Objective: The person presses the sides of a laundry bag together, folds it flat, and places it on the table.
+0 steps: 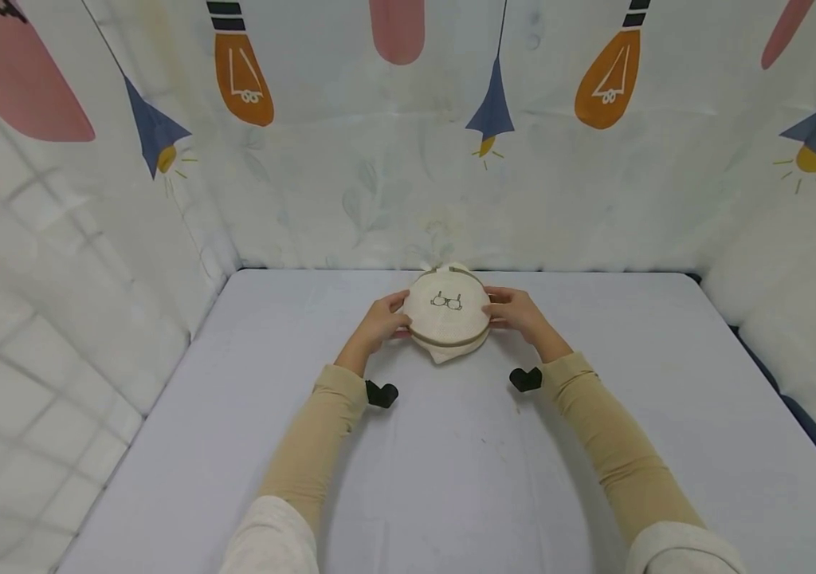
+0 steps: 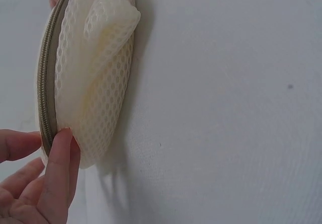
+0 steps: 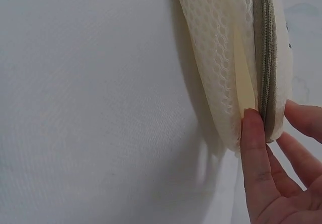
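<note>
A round cream pouch (image 1: pixel 449 307) with a glasses drawing on its top is at the far middle of the table. The left hand (image 1: pixel 382 320) grips its left edge, and the right hand (image 1: pixel 518 312) grips its right edge. In the left wrist view, the left hand (image 2: pixel 43 183) pinches the rim beside the brown zipper (image 2: pixel 44 78), below which the honeycomb mesh side (image 2: pixel 103 103) bulges in a fold. The right wrist view has the right hand (image 3: pixel 279 168) with fingertips on both sides of the zipper band (image 3: pixel 265 58), by the mesh (image 3: pixel 214 58).
A white cloth covers the table (image 1: pixel 444 478). Behind it hangs a white curtain (image 1: pixel 408 191) printed with lamps and bulbs, and more white fabric (image 1: pixel 35 319) stands at the left. Two black heart-shaped pieces (image 1: pixel 382 395) show beside the sleeve cuffs.
</note>
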